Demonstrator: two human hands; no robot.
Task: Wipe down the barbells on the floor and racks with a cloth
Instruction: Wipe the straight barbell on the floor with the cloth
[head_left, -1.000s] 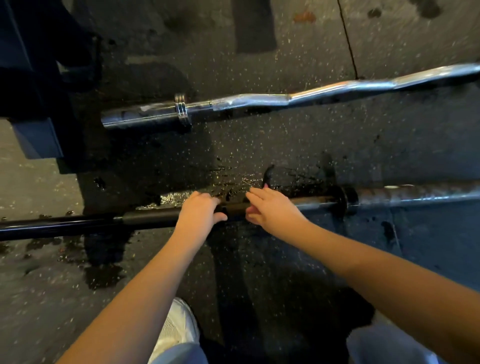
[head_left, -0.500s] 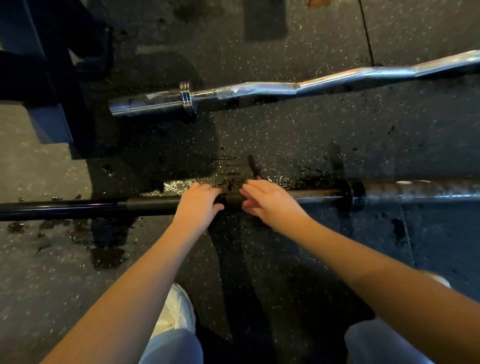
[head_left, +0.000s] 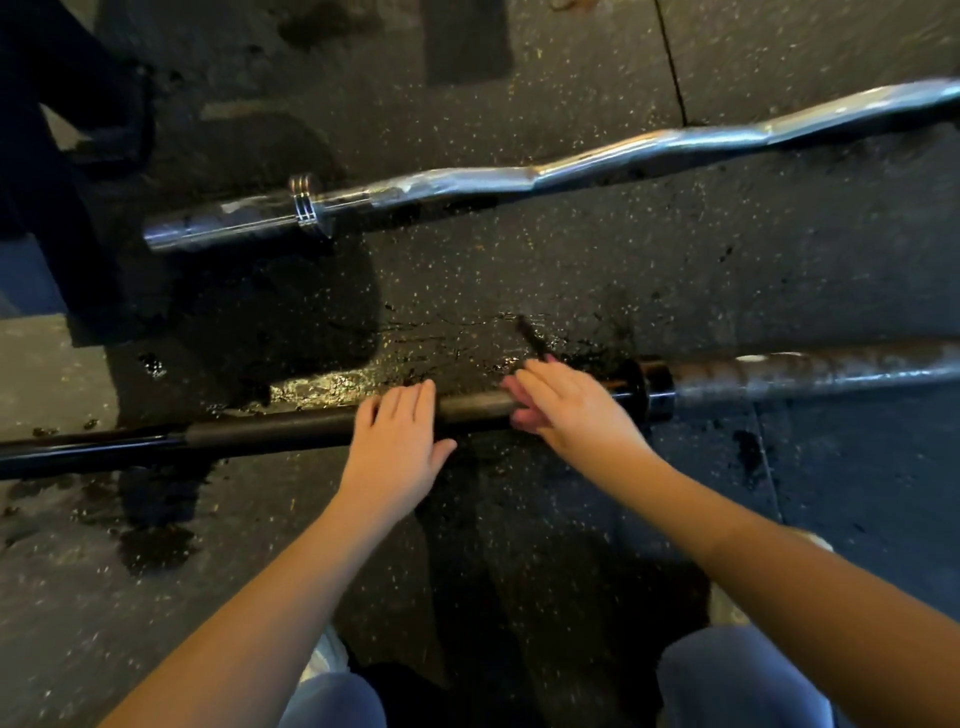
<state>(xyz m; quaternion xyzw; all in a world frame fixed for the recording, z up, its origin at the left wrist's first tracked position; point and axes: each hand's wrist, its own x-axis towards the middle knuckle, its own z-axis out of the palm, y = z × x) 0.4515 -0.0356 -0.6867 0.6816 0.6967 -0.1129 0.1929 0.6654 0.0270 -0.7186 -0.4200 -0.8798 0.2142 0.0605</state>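
- Black barbell (head_left: 260, 434): lies flat on the rubber floor (head_left: 519, 270), running from the left edge of the view to the right edge, on the near side of the floor, just ahead of the person's knees (head_left: 737, 675).
- Sleeve (head_left: 805, 371): the thicker, worn-looking right end of this bar, set off from the shaft by a dark collar (head_left: 657, 389).
- Left hand (head_left: 395, 447): rests palm down on the shaft, fingers straight and laid over the top of the bar, thumb spread toward the near side; not clenched round it.
- Right hand (head_left: 571, 410): lies across the shaft just left of the collar, fingers extended and close together; likewise flat rather than wrapped. A short bare stretch of shaft shows between the two hands.
- No cloth can be made out under either palm.
- Chrome curl bar (head_left: 571, 174): wavy shaft, lying on the far side of the floor, well apart from the black bar and roughly parallel to it.
- Wet patch (head_left: 332, 387): glistening floor just beyond the shaft.
- Dark frame (head_left: 52, 182): stands at the far left corner.
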